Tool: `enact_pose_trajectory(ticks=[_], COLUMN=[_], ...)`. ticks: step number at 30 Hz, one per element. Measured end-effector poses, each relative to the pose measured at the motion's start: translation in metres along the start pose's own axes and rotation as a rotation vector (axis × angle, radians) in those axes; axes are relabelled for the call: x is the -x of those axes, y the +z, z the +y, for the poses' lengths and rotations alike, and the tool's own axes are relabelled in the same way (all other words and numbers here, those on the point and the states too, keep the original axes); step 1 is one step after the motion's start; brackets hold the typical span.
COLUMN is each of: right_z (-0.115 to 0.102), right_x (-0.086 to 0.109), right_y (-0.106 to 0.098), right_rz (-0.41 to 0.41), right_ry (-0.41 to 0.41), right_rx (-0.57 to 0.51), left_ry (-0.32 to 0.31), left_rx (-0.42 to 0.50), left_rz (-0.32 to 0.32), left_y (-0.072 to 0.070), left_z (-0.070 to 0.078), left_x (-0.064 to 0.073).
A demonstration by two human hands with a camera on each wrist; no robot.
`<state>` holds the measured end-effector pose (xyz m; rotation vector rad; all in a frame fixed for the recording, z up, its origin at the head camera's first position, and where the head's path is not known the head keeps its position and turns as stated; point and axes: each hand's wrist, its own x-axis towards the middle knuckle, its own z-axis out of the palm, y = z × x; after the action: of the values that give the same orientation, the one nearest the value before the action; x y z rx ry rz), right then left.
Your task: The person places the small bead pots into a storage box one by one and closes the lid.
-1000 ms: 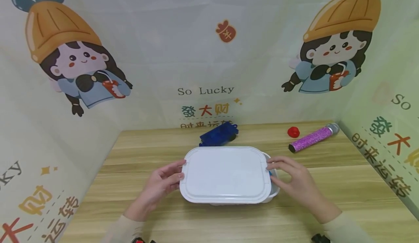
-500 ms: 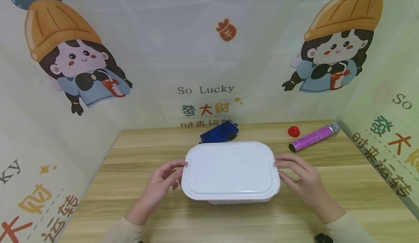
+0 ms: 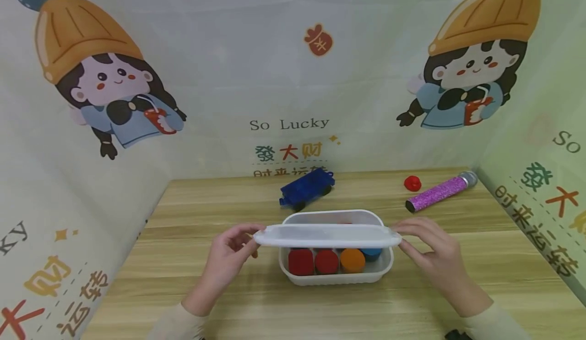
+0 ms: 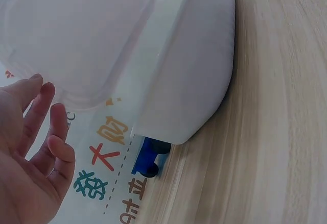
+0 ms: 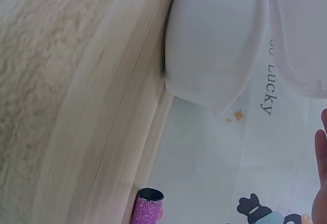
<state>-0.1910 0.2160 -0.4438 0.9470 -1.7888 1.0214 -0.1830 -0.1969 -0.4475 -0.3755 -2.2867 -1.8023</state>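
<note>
In the head view a white plastic lid [image 3: 327, 235] is tilted up over a white rectangular box [image 3: 336, 279]. My left hand [image 3: 229, 251] pinches the lid's left end between thumb and fingers, and my right hand [image 3: 435, 253] pinches its right end. Below the lid's lower edge, a red square block [image 3: 300, 262], a red round block [image 3: 326, 262], an orange round block [image 3: 352, 261] and a blue block [image 3: 371, 254] show inside the box. The lid hides the box's middle. In the left wrist view, the lid [image 4: 76, 35] stands apart from the box wall [image 4: 194, 66].
Behind the box sits a blue toy wagon [image 3: 308, 188] with black wheels. At the back right lie a small red object [image 3: 412, 183] and a purple glittery microphone [image 3: 439, 192]. Printed cloth walls [image 3: 220, 75] enclose the wooden table [image 3: 183, 218] at the back and sides.
The lid, flat over the box half a second ago, is now raised and tilted on edge by both hands. The blocks in the box have come into sight.
</note>
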Motion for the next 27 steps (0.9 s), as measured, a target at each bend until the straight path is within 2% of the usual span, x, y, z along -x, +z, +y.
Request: enact_pose_trajectory(ticks=[5,9,13,16,19,21,27], right_z=[-0.002,-0.006,-0.009,-0.009,-0.006,-0.003,0.001], right_x=[0.002,0.003,0.003,0.003,0.006,0.007,0.008], right_y=[-0.003,-0.004,-0.003,-0.001,0.001,0.001,0.002], right_rz=[0.004,0.019,0.030,0.030,0.001,-0.038,-0.161], right_ry=[0.131,0.260,0.432,0.576,0.671,0.699,0.782], right_rx=[-0.015,-0.050,-0.047,-0.032,0.002,0.026,0.107], left_ry=[-0.009,-0.029,-0.081,-0.156,-0.233,-0.264,-0.248], left_rx=[-0.009,-0.020,-0.041,-0.036,-0.005,0.004,-0.063], left_rz=[0.034,0.028,0.004,-0.020,-0.019,-0.010,-0.040], left_y=[0.004,0.006,0.010,0.014,0.019,0.022,0.028], left_z=[0.003,0.006,0.009,0.010,0.008,0.005,-0.002], left_x=[-0.002,-0.002,-0.002,-0.002,-0.001,-0.001,-0.004])
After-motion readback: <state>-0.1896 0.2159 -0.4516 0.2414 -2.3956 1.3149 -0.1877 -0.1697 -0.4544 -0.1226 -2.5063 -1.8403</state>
